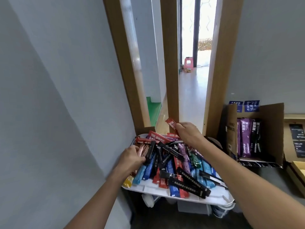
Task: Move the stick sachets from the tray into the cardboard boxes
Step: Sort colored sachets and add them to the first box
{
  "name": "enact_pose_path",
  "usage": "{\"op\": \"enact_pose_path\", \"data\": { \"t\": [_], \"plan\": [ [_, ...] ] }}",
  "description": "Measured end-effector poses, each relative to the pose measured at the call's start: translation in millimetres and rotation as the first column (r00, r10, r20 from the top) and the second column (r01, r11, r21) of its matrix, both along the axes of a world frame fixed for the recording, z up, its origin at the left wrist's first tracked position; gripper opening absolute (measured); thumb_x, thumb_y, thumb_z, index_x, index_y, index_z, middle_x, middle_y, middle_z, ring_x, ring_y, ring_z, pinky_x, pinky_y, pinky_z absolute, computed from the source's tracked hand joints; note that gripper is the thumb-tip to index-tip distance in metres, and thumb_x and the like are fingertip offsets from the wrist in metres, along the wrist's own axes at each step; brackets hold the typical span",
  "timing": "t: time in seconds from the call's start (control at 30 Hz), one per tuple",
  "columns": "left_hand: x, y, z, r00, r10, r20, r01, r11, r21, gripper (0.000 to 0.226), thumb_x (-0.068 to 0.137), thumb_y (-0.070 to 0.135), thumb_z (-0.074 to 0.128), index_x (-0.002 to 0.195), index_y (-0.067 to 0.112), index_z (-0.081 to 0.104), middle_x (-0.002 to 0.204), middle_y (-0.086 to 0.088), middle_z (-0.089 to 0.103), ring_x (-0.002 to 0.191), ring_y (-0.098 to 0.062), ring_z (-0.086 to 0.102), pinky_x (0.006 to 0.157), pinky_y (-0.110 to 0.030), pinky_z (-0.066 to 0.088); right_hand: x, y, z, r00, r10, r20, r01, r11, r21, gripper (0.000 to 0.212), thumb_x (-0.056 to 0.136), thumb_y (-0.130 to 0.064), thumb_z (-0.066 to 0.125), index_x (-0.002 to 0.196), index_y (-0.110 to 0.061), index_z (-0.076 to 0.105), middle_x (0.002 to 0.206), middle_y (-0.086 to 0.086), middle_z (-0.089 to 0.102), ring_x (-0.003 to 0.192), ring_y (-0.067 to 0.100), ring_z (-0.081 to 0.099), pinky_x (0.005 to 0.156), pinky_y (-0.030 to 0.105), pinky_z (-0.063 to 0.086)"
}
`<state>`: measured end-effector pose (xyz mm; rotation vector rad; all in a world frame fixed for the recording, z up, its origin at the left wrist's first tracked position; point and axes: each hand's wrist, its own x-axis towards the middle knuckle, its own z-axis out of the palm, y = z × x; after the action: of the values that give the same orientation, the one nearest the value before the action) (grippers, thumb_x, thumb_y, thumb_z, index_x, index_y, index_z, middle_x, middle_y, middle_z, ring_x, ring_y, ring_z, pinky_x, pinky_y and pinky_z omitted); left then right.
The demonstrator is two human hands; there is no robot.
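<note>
A grey wall (57, 96) fills the left side. The left hand (132, 156) reaches in from below, its back to the camera, and lies on the left edge of the pile. Its fingertips rest on a few copper sachets (143, 150), but they curl out of sight, so I cannot tell whether they hold anything.

The white tray (148, 187) sits in the middle, heaped with sachets (173, 162) in red, blue, purple, green, light blue and black. They lie crossed over one another, with long black ones slanting on top. A yellow sachet (127, 181) lies at the near left corner, just beside the left forearm.

Above the far side of the pile, the right hand (186, 131) pinches a red sachet (171, 123) by its lower end between thumb and fingertips. The sachet is tilted up and to the left, clear of the heap.

Behind the tray stand wooden door frames (170, 63), and through the opening a pink stool (189, 61) shows on a pale floor far back.

To the right of the tray an open cardboard box (272, 116) stands with its flaps up. Inside it, purple sachets (245, 138) and black sachets (256, 138) stand upright, side by side. At the far right edge a second, tan box (293, 122) touches the first, with dark packets in it that are too blurred to read.
</note>
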<state>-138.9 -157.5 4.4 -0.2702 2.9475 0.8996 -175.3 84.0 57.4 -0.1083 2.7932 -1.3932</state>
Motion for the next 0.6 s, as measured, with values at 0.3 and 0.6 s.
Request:
{"op": "enact_pose_path", "data": {
  "t": [0.3,0.6],
  "plan": [
    [-8,-14,6,0.998,0.060,0.010,-0.060,0.996,0.066,0.043,0.094,0.023,0.069,0.135,0.017,0.055,0.123,-0.007,0.070,0.104,-0.023,0.067,0.089,-0.035,0.056,-68,-59,-20,0.990,0.139,0.022,-0.133,0.879,0.458,0.053,0.086,-0.062,0.074,0.107,-0.014,0.062,0.099,0.005,0.070,0.084,0.021,0.064,0.067,0.032,0.050],
    [-12,-21,11,0.990,0.130,0.062,-0.137,0.982,0.126,0.017,0.105,0.019,0.053,0.117,0.022,0.042,0.102,-0.007,0.067,0.094,-0.026,0.073,0.089,-0.045,0.063,-80,-72,-28,0.975,0.202,0.092,-0.221,0.858,0.463,0.043,0.074,-0.034,0.092,0.104,-0.020,0.066,0.098,0.003,0.071,0.091,0.025,0.068,0.086,0.040,0.059]
  ]
}}
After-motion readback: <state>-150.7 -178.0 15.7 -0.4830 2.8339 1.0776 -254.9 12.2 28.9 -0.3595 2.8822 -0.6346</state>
